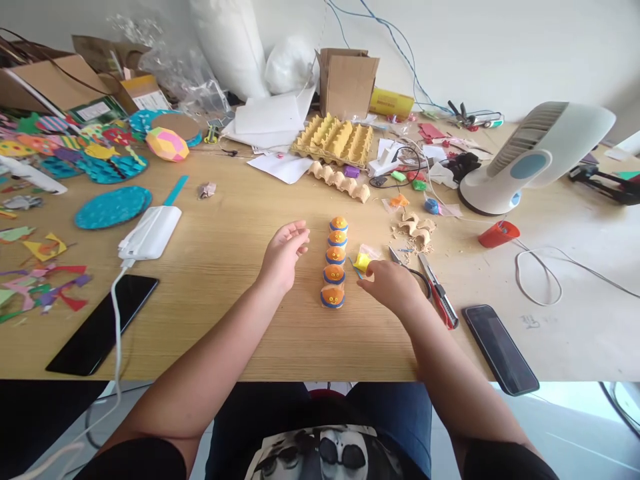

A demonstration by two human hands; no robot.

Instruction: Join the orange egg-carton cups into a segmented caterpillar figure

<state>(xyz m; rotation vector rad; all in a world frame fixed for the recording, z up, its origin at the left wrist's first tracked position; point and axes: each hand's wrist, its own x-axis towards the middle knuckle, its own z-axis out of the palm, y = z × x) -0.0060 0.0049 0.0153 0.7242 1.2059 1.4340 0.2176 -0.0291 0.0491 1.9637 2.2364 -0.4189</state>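
Observation:
A row of several small orange domes (334,274) with blue lower edges and little yellow dots like eyes stands on the table, running away from me. To their left, my left hand (284,257) is raised with its fingers loosely curved and apart, holding nothing. My right hand (393,285) is on the other side of the row, its thumb and forefinger apart beside a lump of yellow clay (362,261) on clear wrapping. Its other fingers are partly hidden, and whether it touches the clay is hard to make out.
Scissors (395,256) and a red utility knife (440,293) lie beside my right forearm, near a phone (500,348). Farther back are egg trays (334,140), torn carton pieces (417,230), a red cup (499,233) and a white fan (530,157). A power bank (153,232) lies left.

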